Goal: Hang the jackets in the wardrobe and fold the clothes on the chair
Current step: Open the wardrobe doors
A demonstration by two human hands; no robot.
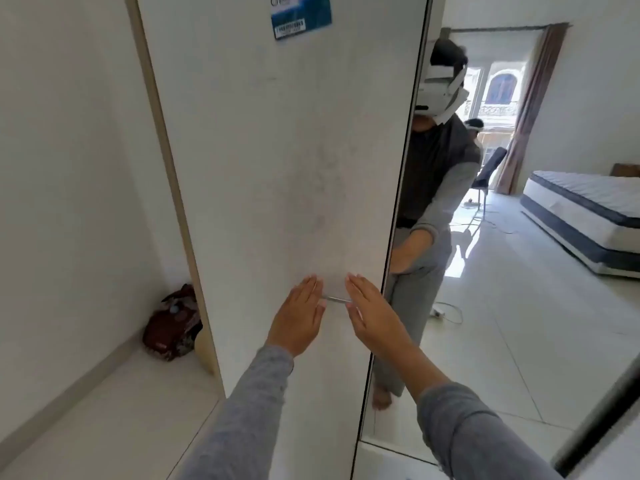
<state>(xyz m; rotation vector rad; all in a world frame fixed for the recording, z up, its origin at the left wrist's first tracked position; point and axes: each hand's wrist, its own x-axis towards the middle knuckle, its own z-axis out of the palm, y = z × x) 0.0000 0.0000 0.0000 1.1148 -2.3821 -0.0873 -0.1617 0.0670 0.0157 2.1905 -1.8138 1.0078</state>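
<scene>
The fingers (313,285) of both hands are straight and held together, gripping nothing. The left hand (298,313) and right hand (372,313) lie flat at the wardrobe door (277,168), one on each side of a thin metal handle (335,299). I cannot tell whether the palms actually press the panel. To my eye the door is being worked, opened or pushed shut. Done well, that means hooking the handle with one hand instead of sliding palms over a smooth face, and moving it gently so it does not knock the mirror (519,306) just beside it.

The door is a tall, plain white panel, faintly smudged above the handle, with a blue sticker (300,15) near the top. Nothing to hang is in sight. The chair (490,168) shows only as a reflection in the mirror, dark and far across the room by the window. A reddish bag (173,323) sits on the floor by the wardrobe's left side.
</scene>
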